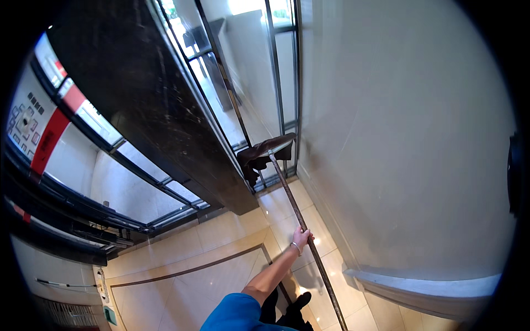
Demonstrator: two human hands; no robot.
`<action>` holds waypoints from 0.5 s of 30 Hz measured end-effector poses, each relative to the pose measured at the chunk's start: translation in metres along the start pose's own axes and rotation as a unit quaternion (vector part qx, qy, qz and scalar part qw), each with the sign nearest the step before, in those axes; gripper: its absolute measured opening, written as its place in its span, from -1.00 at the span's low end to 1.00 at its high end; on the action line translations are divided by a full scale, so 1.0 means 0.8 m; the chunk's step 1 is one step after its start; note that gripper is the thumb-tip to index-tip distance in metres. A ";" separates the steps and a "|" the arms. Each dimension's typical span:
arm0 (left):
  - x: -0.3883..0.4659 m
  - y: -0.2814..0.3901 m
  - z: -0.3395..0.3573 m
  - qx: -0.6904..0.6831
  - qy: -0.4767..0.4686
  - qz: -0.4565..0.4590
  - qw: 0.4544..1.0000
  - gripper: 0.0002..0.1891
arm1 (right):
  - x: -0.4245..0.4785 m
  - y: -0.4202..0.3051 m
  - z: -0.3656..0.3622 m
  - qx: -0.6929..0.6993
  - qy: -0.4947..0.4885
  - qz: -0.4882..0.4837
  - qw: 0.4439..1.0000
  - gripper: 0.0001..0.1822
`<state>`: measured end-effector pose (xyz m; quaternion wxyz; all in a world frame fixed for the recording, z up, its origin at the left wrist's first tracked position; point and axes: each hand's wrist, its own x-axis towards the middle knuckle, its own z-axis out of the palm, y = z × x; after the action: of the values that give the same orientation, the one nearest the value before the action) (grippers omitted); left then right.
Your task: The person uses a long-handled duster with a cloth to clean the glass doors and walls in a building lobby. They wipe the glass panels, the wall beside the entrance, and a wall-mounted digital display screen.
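Observation:
My left hand (302,238), with a bracelet at the wrist, grips a long brown pole (287,188) near its middle. The pole slants from the bottom edge up to a wide flat head draped with a dark brown cloth (265,149). That cloth lies against or just before the lower part of a narrow dark-framed glass panel (256,82); contact cannot be told. Its loose end hangs beside a black marble pillar (182,124). My right hand is out of view, and the pole's lower end runs out of the picture.
A pale wall (393,136) rises at right, with a curved ledge (430,285) low down. More framed glass (132,182) stands left of the pillar. Below are glossy beige floor tiles (207,289). At lower left are a thin-handled tool (66,284) and a green item (109,315).

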<state>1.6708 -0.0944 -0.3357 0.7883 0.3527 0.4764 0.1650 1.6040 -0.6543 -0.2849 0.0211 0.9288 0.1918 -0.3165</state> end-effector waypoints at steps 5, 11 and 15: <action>-0.064 0.035 0.035 0.018 -0.004 0.077 0.997 -0.82 | 0.005 0.026 0.000 0.090 -0.052 0.015 0.994 -0.60; -0.139 0.108 0.074 0.015 -0.028 0.198 0.980 -0.79 | 0.041 0.012 0.016 0.200 -0.051 -0.057 0.977 -0.54; -0.187 0.145 0.090 0.083 -0.036 0.294 0.951 -0.76 | 0.055 0.011 0.019 0.244 -0.012 -0.143 0.959 -0.53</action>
<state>1.6687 -0.1318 -0.1364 0.6893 0.5472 0.3349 0.3365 1.6305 -0.6499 -0.3244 -0.2492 0.8646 0.2394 -0.3647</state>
